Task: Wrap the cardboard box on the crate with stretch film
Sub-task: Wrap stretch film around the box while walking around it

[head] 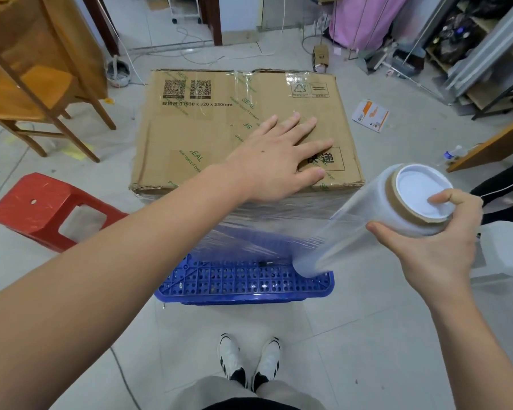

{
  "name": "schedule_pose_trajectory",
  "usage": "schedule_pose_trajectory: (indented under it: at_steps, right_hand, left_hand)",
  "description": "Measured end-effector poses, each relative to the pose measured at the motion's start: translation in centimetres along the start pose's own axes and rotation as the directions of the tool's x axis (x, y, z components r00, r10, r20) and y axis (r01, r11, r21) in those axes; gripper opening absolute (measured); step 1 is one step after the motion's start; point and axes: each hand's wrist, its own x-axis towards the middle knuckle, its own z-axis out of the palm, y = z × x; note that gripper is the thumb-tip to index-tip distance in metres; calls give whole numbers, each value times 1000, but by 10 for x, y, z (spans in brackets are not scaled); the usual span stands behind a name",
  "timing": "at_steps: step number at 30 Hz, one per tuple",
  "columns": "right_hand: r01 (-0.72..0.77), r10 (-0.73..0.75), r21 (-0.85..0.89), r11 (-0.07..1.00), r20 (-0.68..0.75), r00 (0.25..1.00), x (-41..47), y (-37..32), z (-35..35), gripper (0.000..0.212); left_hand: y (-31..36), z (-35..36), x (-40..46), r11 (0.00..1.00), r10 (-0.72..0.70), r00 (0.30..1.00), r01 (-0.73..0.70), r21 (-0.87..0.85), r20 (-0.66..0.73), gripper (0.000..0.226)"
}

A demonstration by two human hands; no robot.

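A brown cardboard box with QR codes and green SEAL tape stands on a blue perforated crate on the floor. Clear stretch film covers the box's near side and the crate's upper part. My left hand lies flat on the box top near its front right corner, fingers spread. My right hand grips the top end of a stretch film roll, which slants down toward the crate's front right corner. Film runs from the roll to the box's near face.
A red plastic stool stands left of the crate. A wooden chair is at the far left. A small printed carton and a bottle lie on the tiled floor at right, by a wooden table edge. My white shoes are below.
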Motion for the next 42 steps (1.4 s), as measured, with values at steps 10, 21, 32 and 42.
schedule_pose_trajectory:
  at_steps: [10, 21, 32, 42]
  right_hand:
    - [-13, 39, -123, 992, 210, 977, 10, 16, -19, 108]
    - [160, -298, 257, 953, 697, 653, 80, 63, -43, 96]
    - [140, -299, 301, 943, 588, 751, 86, 77, -36, 93]
    - [116, -214, 238, 964, 447, 868, 103, 81, -45, 88]
  left_hand:
    - [2, 0, -1, 1000, -12, 1000, 12, 2, 0, 62]
    - [67, -2, 53, 902, -418, 896, 429, 44, -149, 82]
    - [68, 4, 64, 896, -443, 893, 444, -9, -82, 78]
    - [68, 11, 66, 898, -438, 895, 440, 0, -85, 80]
